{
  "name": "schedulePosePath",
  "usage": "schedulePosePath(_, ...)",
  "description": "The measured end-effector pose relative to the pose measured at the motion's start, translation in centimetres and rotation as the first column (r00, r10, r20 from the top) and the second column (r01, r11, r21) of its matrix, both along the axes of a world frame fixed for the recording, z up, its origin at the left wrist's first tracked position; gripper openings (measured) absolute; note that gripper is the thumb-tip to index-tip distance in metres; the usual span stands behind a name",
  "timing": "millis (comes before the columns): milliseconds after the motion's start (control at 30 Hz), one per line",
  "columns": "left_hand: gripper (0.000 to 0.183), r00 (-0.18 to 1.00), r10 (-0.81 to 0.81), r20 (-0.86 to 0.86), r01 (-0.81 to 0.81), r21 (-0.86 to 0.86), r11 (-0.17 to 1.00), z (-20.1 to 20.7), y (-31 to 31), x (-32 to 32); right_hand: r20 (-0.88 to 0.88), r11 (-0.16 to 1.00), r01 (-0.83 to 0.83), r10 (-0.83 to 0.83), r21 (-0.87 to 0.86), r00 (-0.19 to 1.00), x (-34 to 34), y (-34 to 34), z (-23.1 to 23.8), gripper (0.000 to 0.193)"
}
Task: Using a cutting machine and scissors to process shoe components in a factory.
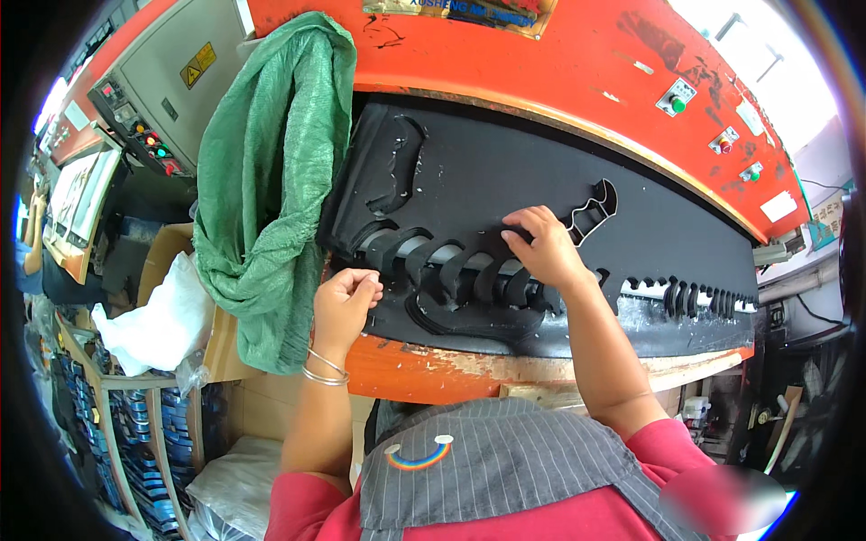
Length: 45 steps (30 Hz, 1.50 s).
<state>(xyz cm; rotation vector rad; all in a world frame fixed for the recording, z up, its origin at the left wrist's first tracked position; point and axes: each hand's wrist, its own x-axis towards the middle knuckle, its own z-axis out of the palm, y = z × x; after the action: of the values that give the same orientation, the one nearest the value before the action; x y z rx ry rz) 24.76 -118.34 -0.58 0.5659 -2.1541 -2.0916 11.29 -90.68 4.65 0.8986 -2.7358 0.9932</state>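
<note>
My left hand (345, 307) is closed, thumb pressed against curled fingers, near the front left edge of the black sheet. Whatever it holds, if anything, is hidden. Fingers apart and with nothing visible in them, my right hand (547, 245) hovers over or touches the middle of the black sheet (487, 153). Just beyond it, a wavy metal cutting die (594, 213) stands on the sheet. Along the sheet's near side lies a row of curved black cut pieces (456, 270) with scalloped gaps between them. A long curved cutout (406, 162) shows at the sheet's far left.
An orange machine (559, 63) with a green button (677, 105) rises behind the sheet. Green woven cloth (271, 180) hangs at the left, beside a cardboard box (225, 338) holding a white bag (158, 316). Smaller black pieces (690, 298) line the right edge.
</note>
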Motion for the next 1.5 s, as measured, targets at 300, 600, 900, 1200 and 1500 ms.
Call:
schedulePosePath(300, 0.032, 0.824, -0.356, -0.441, -0.152, -0.777, 0.612, 2.2, 1.3, -6.2, -0.293, 0.986, -0.033, 0.08, 0.164, 0.953, 1.2, -1.7, -1.8, 0.026)
schedulePosePath(600, 0.036, 0.86, -0.404, -0.312, -0.028, -0.82, 0.572, -0.8, 1.3, -8.9, -0.28, 0.959, 0.076, 0.004, 0.273, 0.96, 1.5, 0.3, -1.7, 0.029)
schedulePosePath(900, 0.033, 0.834, -0.404, -0.376, -0.107, -0.828, 0.55, -1.5, 1.2, -8.9, -0.282, 0.89, -0.121, 0.265, 0.439, 0.922, -0.2, -2.7, -1.5, 0.049)
schedulePosePath(1200, 0.024, 0.773, -0.16, -0.614, -0.289, -0.565, 0.773, -0.1, 1.6, -5.1, -0.093, 0.874, -0.237, 0.302, 0.424, 0.949, -2.1, -2.3, 0.1, 0.021)
schedulePosePath(1500, 0.036, 0.712, -0.485, -0.508, -0.007, -0.695, 0.719, -1.8, 6.6, 0.1, 0.135, 0.941, -0.27, 0.246, 0.202, 0.96, -4.5, -1.0, -0.2, 0.029)
